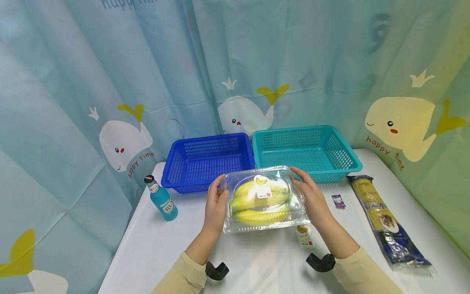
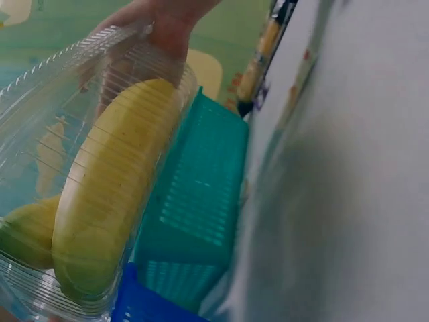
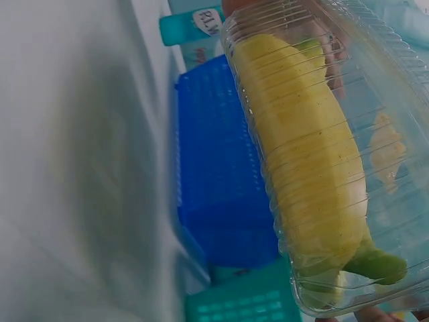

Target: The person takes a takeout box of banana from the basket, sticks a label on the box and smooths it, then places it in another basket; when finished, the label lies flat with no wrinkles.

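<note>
A clear plastic clamshell box [image 1: 295, 212] of yellow bananas [image 1: 253, 216] is held up over the white table, tilted so its lid faces the head camera. A white label with a banana picture [image 1: 262, 187] sits on the lid. My left hand [image 1: 216, 206] grips the box's left end, thumb on top and fingers partly hidden behind. On the opposite end, my right hand [image 1: 311, 200] holds it the same way. Through the ribbed side wall, the left wrist view shows a large banana [image 2: 110, 188]; in the right wrist view a green stem [image 3: 379, 266] shows too.
Behind the box stand a blue basket [image 1: 170, 173] and a teal basket [image 1: 354, 163]. A blue-green bottle [image 1: 163, 202] is at left. To the right lie a small purple packet [image 1: 338, 201] and a long yellow-and-blue bag [image 1: 378, 216]. A banana-picture card [image 1: 304, 237] lies below the box.
</note>
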Demonstrator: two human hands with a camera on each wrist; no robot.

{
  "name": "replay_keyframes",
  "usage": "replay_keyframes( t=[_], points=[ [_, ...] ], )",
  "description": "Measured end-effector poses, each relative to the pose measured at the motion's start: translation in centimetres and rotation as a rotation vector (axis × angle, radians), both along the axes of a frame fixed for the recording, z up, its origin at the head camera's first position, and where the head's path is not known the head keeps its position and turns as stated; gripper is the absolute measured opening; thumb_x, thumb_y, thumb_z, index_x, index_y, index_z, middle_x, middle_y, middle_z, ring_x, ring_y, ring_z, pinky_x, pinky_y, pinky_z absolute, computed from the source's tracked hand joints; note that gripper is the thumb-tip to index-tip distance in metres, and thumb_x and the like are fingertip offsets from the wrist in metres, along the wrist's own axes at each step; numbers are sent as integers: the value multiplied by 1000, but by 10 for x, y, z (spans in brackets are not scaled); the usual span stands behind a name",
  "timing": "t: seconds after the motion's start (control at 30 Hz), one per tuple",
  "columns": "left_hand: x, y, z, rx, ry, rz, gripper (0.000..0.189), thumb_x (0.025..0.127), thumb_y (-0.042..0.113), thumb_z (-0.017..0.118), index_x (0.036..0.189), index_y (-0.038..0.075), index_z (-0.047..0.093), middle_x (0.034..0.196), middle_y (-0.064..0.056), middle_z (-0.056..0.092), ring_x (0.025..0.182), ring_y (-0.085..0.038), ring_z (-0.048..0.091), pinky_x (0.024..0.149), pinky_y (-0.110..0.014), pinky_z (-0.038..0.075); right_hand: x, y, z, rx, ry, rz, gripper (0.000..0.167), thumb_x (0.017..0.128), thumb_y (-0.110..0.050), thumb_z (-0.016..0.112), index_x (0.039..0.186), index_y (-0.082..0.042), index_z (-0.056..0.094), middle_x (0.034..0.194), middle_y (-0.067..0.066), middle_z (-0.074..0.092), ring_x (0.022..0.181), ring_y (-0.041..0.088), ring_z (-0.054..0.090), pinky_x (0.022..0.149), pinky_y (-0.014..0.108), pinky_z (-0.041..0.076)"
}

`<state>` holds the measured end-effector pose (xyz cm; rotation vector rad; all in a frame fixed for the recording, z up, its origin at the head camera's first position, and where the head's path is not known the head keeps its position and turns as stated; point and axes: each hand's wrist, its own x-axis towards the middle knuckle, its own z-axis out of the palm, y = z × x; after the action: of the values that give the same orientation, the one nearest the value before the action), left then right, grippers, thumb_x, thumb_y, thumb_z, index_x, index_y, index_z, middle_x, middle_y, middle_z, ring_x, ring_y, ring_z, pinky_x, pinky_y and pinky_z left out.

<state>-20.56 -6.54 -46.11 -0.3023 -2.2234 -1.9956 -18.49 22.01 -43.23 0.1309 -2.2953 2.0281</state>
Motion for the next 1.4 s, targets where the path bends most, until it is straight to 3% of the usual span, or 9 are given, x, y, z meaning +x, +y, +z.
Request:
replay_keyframes(
  t=[0.17,0.27,0.37,0.57,0.67,0.77,0.93,1.13,1.4],
  points=[
    [-12,11,12,1,13,13,40,104,34,43,144,38,43,145,8,44,125,-17,51,100,-44,47,-6,9,11,7,-16,-61,51,105,-38,43,154,-23,36,165,6,21,152,36,11,117,68,15],
    [-23,19,16,5,31,79,35,104,33,43,139,33,49,122,2,57,98,-13,55,81,-31,49,-10,14,16,2,-25,-117,50,105,-39,44,152,-23,38,164,5,24,151,33,16,117,63,22],
    [-34,27,20,29,46,152,30,103,28,43,130,26,56,112,-2,60,89,-14,53,74,-29,46,-15,18,19,-10,-28,-175,48,105,-38,43,150,-22,41,162,4,28,148,30,24,114,54,30],
    [-52,45,28,117,56,184,27,104,24,43,121,13,61,120,-8,60,110,-18,63,97,-36,52,-27,28,24,-71,-49,-301,39,105,-32,41,141,-18,49,146,1,44,135,21,42,110,44,37],
    [-59,53,32,143,57,186,29,106,25,41,116,10,63,114,-11,61,106,-21,64,96,-37,54,-33,35,27,-91,-52,-371,35,104,-31,40,132,-14,53,127,-7,51,123,14,47,108,39,38],
    [-68,62,35,139,57,212,33,106,28,40,108,9,66,109,-12,62,98,-19,65,90,-35,56,-38,43,30,-91,-56,-426,31,105,-32,40,123,-14,58,111,-11,55,109,8,51,97,27,44],
    [-83,79,39,138,62,251,37,104,28,40,98,6,69,103,-17,65,88,-16,67,82,-34,58,-47,58,36,-169,-54,-476,32,104,-32,45,111,-8,65,99,-6,59,92,9,55,74,14,49],
    [-97,94,47,117,36,243,38,103,29,39,98,8,70,103,-14,68,92,-20,70,82,-36,58,-61,74,41,-200,-34,-513,33,103,-28,46,107,-5,69,92,-7,61,89,10,55,76,17,48],
    [-111,112,59,3,3,192,42,105,39,36,107,18,72,105,-1,65,99,-16,66,84,-39,54,-81,95,50,-107,-105,-544,35,102,-34,44,113,-13,70,99,-11,62,94,7,56,88,27,43]
  ],
)
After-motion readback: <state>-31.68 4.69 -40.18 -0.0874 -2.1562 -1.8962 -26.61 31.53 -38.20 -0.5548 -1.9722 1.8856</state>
